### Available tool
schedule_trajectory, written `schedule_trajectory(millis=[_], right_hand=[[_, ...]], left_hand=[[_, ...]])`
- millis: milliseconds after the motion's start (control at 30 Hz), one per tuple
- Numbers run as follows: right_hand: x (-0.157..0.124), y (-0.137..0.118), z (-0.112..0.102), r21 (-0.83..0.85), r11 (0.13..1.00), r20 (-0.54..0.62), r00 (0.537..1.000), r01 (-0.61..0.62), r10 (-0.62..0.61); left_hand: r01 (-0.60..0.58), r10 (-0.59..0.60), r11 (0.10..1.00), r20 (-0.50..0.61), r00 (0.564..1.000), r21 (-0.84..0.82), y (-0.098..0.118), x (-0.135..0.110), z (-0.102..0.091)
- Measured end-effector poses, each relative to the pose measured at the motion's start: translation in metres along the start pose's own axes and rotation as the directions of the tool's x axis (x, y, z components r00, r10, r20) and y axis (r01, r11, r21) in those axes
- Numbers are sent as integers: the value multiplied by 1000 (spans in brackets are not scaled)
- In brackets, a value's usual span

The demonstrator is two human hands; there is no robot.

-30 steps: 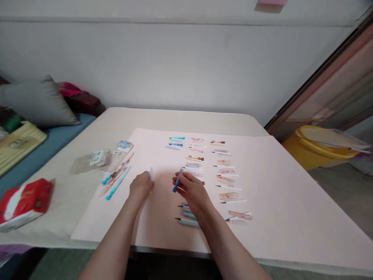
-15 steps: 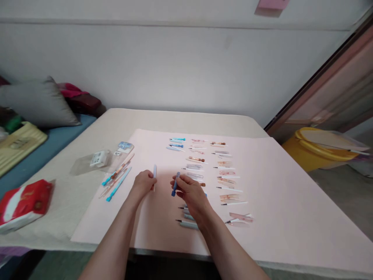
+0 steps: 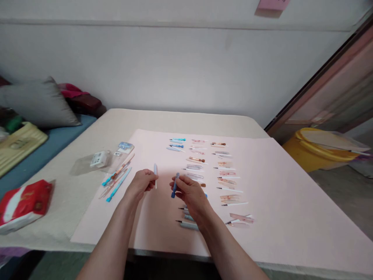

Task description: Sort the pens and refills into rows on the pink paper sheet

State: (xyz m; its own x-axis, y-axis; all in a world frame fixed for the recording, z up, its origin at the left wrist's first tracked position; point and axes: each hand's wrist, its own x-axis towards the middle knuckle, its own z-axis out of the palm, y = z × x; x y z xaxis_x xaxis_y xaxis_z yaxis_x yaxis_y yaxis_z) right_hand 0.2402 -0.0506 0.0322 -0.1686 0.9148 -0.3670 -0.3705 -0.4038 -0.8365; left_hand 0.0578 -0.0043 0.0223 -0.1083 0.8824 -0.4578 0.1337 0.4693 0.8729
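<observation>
My left hand (image 3: 142, 181) pinches a slim pen part (image 3: 155, 170), pale blue at its upper end and white lower down, held upright over the pink sheet. In the fingers of my right hand (image 3: 189, 189) is a blue pen part (image 3: 175, 185) with a darker blue square end pointing down. The two pieces are apart. Below and beside my right hand lie grey pen parts (image 3: 189, 226) and dark-tipped white refills (image 3: 184, 209), partly covered by the hand. To the left of my left hand rest a light blue pen (image 3: 119, 184) and several other pens.
A pink sheet (image 3: 262, 233) covers much of the cloth-topped table. Rows of pen parts and refills (image 3: 230, 189) lie on the right. A clear plastic box (image 3: 110, 158) and a red packet (image 3: 25, 202) are at left; a yellow bucket (image 3: 317, 155) stands beyond the right edge.
My left hand has shifted slightly right with its pen part, and its fingers have changed position on it. My right hand holds the blue part almost in the same place.
</observation>
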Motion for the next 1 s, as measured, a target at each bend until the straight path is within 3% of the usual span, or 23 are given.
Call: schedule_trajectory(millis=[733, 867, 1000], right_hand=[[-2, -1, 1, -47, 999, 32, 999, 14, -13], [-3, -2, 2, -53, 998, 32, 999, 21, -20], [-3, -3, 3, -61, 998, 14, 1000, 24, -23]], left_hand=[[-35, 40, 973, 19, 999, -229, 6, 1, -17], [-53, 51, 992, -23, 998, -116, 1, 3, -13], [-64, 97, 964, -117, 988, 257, -15, 16, -5]])
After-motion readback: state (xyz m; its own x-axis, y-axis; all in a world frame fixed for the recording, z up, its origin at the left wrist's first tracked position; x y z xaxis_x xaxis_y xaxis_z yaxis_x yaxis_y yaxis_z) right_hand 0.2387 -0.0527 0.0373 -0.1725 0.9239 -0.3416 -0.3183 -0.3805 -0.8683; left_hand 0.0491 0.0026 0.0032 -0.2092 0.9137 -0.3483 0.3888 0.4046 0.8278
